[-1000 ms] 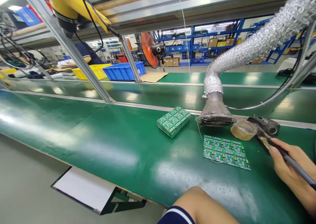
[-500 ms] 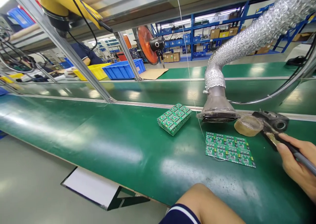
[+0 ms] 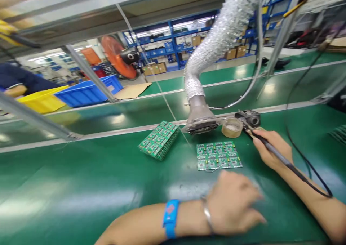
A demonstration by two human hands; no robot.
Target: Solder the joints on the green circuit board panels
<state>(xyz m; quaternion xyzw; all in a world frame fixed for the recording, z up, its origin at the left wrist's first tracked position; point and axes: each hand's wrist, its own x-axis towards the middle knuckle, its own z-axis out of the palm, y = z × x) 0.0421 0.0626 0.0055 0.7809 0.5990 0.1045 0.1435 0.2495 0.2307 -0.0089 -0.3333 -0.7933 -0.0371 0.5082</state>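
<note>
My right hand (image 3: 273,149) grips the grey handle of a soldering iron (image 3: 281,156), whose front end is at a dark iron stand (image 3: 250,119). Blurred by motion, my left hand (image 3: 232,203) hovers over the front of the bench; its thumb and a finger point right with a gap between them, and I see nothing in it. Just beyond it, a green circuit board panel (image 3: 218,155) lies flat, with a thin solder wire (image 3: 214,168) along its near edge. A stack of similar circuit board panels (image 3: 159,140) sits to the left.
A fume extraction nozzle (image 3: 201,119) on a silver hose hangs behind the panel, beside a tape roll (image 3: 231,128). The iron's black cable (image 3: 316,174) loops at the right. Blue (image 3: 89,92) and yellow bins (image 3: 44,99) stand at the back, near another person's arm.
The view has swung right. My left hand has come into view, reaching rightward across the bench front. My right hand still holds the soldering iron at the stand.
</note>
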